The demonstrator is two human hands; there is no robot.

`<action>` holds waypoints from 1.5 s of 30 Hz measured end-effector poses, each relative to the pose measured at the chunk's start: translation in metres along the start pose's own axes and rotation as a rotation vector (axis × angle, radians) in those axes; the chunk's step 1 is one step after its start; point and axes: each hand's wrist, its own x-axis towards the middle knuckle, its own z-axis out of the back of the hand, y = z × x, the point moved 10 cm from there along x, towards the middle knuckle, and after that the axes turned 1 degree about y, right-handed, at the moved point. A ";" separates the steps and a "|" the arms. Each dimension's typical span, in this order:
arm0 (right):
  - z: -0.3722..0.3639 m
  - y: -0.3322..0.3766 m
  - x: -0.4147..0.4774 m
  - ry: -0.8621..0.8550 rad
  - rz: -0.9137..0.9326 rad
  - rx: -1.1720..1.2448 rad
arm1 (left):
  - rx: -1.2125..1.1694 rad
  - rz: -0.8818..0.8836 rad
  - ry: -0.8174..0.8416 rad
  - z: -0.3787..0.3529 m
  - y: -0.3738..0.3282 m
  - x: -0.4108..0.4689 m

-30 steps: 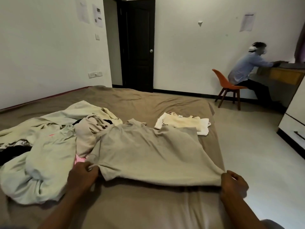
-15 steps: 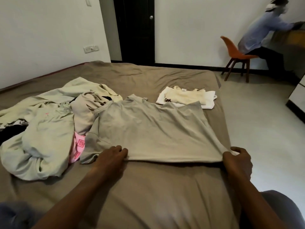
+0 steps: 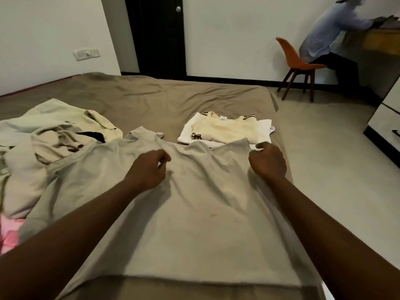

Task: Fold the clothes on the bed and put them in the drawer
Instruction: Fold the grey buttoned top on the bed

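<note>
— Right hand (image 3: 267, 162) pinches the far shoulder of the shirt (image 3: 194, 213), spread flat on the bed (image 3: 173, 98).
— And left hand (image 3: 149, 168)?
— Curled at the collar; a grip can't be confirmed. Likely squaring it for a fold, beside the folded stack (image 3: 225, 131).

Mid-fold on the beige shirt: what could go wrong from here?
The beige shirt overlaps the folded stack at its far right corner, where the right hand grips it; pulling there may disturb that stack. The shirt's left side lies against the unfolded pile, so folding could catch those clothes.
</note>
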 end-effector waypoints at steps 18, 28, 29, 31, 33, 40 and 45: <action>-0.014 -0.033 0.101 -0.063 0.096 -0.210 | 0.149 0.232 0.014 -0.057 0.064 0.139; 0.020 -0.072 -0.035 0.175 -0.002 -0.380 | -0.189 -0.476 -0.057 -0.050 -0.187 -0.138; 0.023 -0.077 -0.033 0.193 -0.045 -0.291 | -0.220 -0.536 0.002 -0.057 -0.212 -0.161; 0.032 -0.083 -0.026 0.208 -0.125 -0.088 | -0.207 -0.601 0.151 -0.078 -0.257 -0.191; 0.037 -0.087 -0.021 0.228 -0.203 0.058 | -0.018 -0.636 0.265 -0.105 -0.290 -0.202; 0.014 -0.079 0.002 0.335 -0.231 0.080 | 0.191 -0.662 0.377 -0.148 -0.318 -0.177; 0.034 -0.091 0.017 0.083 -0.195 0.072 | -0.086 -0.734 0.418 -0.135 -0.321 -0.181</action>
